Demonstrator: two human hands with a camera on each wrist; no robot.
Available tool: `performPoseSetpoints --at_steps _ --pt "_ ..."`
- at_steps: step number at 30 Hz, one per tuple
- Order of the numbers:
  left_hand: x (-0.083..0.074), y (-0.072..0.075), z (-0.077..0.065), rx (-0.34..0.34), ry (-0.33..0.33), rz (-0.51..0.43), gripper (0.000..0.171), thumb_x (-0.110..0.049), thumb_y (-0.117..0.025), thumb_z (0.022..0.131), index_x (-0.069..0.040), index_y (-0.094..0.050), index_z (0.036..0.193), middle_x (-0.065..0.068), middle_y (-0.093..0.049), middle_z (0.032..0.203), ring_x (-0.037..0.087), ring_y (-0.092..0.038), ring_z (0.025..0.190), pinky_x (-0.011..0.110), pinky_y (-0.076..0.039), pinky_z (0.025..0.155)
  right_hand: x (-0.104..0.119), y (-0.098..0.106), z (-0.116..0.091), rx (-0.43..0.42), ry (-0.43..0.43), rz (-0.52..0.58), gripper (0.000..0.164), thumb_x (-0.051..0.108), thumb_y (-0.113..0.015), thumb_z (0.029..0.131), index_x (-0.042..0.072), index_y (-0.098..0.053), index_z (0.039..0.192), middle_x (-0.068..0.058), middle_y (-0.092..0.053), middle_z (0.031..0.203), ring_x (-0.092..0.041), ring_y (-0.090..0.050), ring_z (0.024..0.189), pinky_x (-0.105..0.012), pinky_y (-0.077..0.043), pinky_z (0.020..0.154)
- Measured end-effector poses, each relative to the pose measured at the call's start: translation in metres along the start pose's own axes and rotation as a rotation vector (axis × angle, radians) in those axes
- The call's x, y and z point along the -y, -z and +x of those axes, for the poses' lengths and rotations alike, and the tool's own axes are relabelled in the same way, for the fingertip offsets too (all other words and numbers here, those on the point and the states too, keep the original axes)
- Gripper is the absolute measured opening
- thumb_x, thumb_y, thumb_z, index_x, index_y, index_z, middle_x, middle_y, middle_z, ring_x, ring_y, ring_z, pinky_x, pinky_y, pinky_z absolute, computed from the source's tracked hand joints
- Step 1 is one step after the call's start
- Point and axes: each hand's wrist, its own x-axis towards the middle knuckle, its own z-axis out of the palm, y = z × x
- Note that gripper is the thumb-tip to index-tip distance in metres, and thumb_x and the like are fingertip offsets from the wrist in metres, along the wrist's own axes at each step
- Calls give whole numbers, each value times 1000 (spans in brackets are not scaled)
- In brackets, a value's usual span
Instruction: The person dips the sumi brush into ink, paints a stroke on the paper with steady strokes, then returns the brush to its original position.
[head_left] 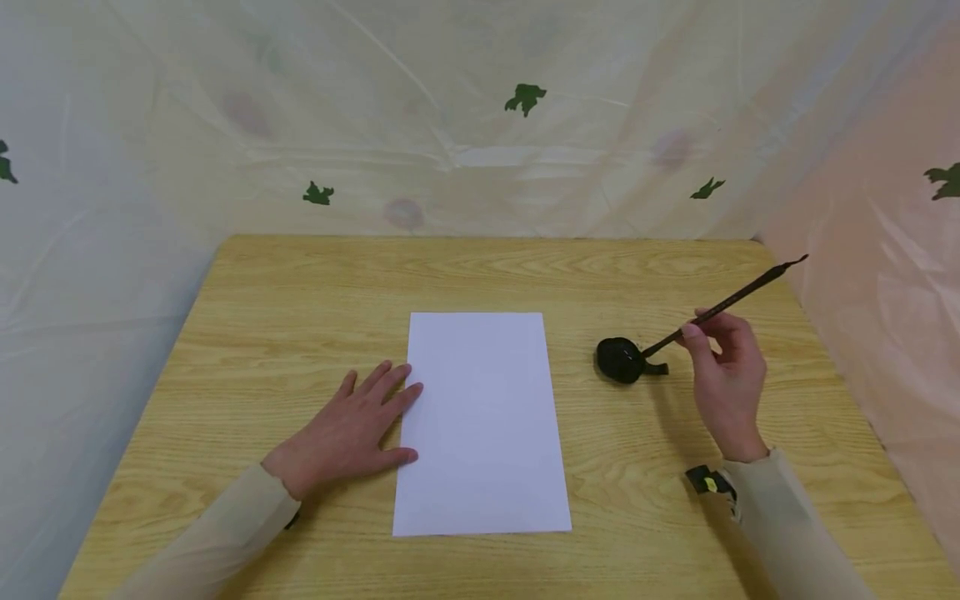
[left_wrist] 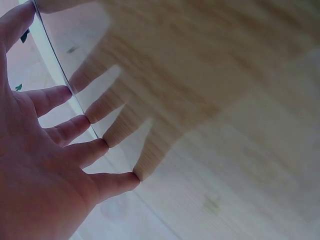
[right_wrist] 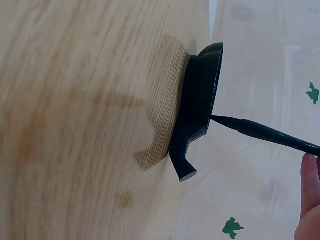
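A blank white sheet of paper [head_left: 483, 425] lies on the wooden table. My left hand [head_left: 348, 433] rests at its left edge, fingers spread and fingertips on the paper's border; the left wrist view shows the same hand [left_wrist: 55, 145] with straight fingers. To the right of the paper is a small black ink dish [head_left: 619, 360] with a short curved handle. My right hand [head_left: 727, 375] pinches a dark writing brush [head_left: 738, 297] between thumb and fingers. The brush's tip touches the rim of the ink dish [right_wrist: 200, 95], as the right wrist view shows.
The wood-grain table [head_left: 300, 292] has its far edge against a pale hanging sheet [head_left: 450, 125] with green leaf shapes. Similar sheeting [head_left: 885, 275] hangs along the right side and the left. A wrist strap with a small black device [head_left: 708, 481] sits at the right cuff.
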Motion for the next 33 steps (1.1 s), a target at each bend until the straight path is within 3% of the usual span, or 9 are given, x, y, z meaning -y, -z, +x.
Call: performPoseSetpoints --at_steps 3,14,21,28,33 --pt "0 0 0 -4 -2 1 87 -62 -68 92 -10 -43 158 17 -32 166 42 -26 153 73 -25 114 0 1 0 12 11 -66 22 -12 -64 96 -20 -61 116 -4 -66 101 -10 -69 85 -17 -57 78" --pt "0 1 0 -3 -1 0 88 -62 -68 92 -10 -43 158 17 -32 166 42 -25 154 73 -24 115 1 -1 -3 33 27 -74 21 -20 -61 94 -23 -58 114 -2 -65 101 -10 -66 87 -15 -56 77" --pt "-1 1 0 12 8 -7 88 -63 -67 92 -11 -42 159 16 -30 167 42 -24 154 72 -23 115 3 2 -2 2 52 -23 19 -20 -61 93 -24 -58 111 -11 -66 106 -12 -67 90 -17 -57 78" --pt "0 0 0 18 12 -15 88 -63 -67 92 -11 -42 159 16 -29 167 42 -23 155 72 -22 116 2 0 -2 -6 26 53 25 -15 -64 94 -26 -56 115 -9 -69 103 -15 -68 88 -19 -58 79" --pt "0 0 0 16 12 -11 88 -63 -67 92 -11 -42 159 16 -30 167 42 -23 154 72 -23 115 1 -1 -3 6 -5 -15 25 -12 -65 95 -25 -57 115 -5 -69 103 -12 -68 88 -18 -58 79"
